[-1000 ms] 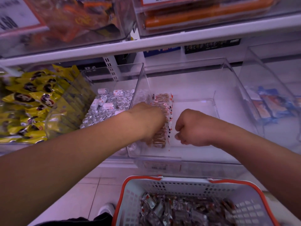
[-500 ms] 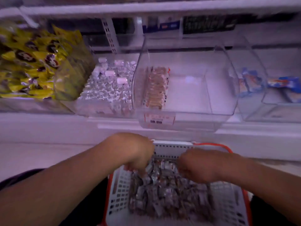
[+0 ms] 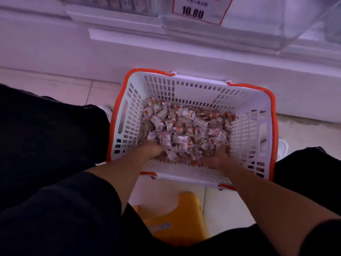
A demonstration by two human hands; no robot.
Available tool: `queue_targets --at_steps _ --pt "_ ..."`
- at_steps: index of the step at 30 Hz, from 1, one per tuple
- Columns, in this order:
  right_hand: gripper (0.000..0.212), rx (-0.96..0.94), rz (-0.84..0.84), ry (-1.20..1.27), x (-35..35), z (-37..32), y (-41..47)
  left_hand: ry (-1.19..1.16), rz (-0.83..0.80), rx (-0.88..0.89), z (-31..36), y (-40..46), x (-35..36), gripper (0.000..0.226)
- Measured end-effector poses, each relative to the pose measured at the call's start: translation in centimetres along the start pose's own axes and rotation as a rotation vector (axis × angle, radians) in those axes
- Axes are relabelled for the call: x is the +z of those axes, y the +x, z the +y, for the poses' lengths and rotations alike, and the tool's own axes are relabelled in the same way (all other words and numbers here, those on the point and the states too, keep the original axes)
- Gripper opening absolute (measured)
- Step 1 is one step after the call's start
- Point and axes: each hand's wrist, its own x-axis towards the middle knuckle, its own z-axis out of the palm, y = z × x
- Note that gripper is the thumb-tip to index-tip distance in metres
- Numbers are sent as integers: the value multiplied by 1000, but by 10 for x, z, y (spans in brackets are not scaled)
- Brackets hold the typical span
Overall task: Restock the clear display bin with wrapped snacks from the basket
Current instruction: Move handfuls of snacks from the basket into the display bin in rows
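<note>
A white slotted basket [image 3: 245,126] with an orange rim sits on the tiled floor [image 3: 60,87] in the middle of the frame, close against the white base of the shelf unit [image 3: 166,52]. Its bottom is covered with a loose heap of small wrapped snacks [image 3: 184,126] — white and brown wrappers with red marks, lying at all angles.

Both bare forearms reach in from the lower edge of the frame. The left hand [image 3: 153,149] is down in the near left part of the basket, its fingers buried among the wrappers; the right hand [image 3: 220,157] is down in the near right part, likewise sunk into the heap. The fingers are hidden by the snacks and softened by blur, so I cannot tell whether either grip is clenched on packets or lying loose among them.

At the top of the frame the lower front of the clear display bin [image 3: 258,23] shows, standing on the shelf above the basket, with a red-bordered price label [image 3: 199,10] reading 10.80 on its face. Its inside is out of view.

Dark trouser legs fill the left side and the lower right corner — the basket lies between them. A yellow stool [image 3: 184,215] shows at lower centre, just nearer than the basket, and a white shoe [image 3: 282,146] peeks out at the basket's right side.
</note>
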Motion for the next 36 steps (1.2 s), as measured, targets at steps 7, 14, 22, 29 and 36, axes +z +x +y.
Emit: queue_targets --at_steps 7,14,22,29,36 --pt "82 -33 149 16 17 -22 20 -144 49 -63 17 22 9 121" --pt "62 -128 32 -184 47 -33 39 73 85 -43 31 25 28 126" --pt "35 -87 116 -32 42 -40 39 -154 126 -23 32 26 51 101" --pt "28 -54 125 42 24 -47 11 174 13 95 35 6 34 36" --pt "16 -54 59 108 11 -66 -20 618 -173 287 14 -11 31 35"
